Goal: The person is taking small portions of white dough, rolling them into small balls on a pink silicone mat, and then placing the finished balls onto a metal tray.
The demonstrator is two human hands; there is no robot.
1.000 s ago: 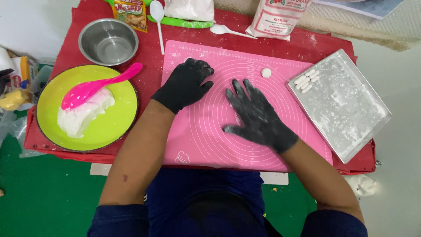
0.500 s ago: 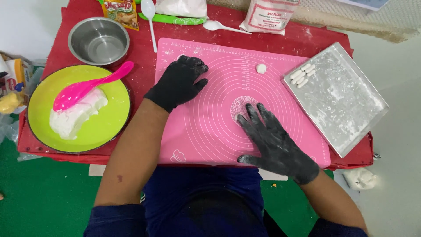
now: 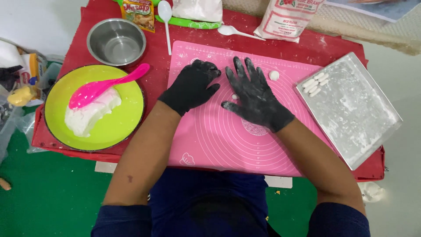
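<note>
Floury black-gloved right hand (image 3: 255, 97) flat, empty, left hand (image 3: 191, 84) loosely curled, empty, smooth pink silicone mat (image 3: 228, 136)

gloved hands 2 (image 3: 191, 85) | white spoons 2 (image 3: 165, 17) | dough balls 2 (image 3: 274, 75) | rolled dough pieces 5 (image 3: 316, 83)

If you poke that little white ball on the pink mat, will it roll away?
Probably a little: the white ball looks round and sits loose on the flat pink mat. It seems soft dough, so a poke may dent it. The floury dusting likely keeps it from sticking.
</note>
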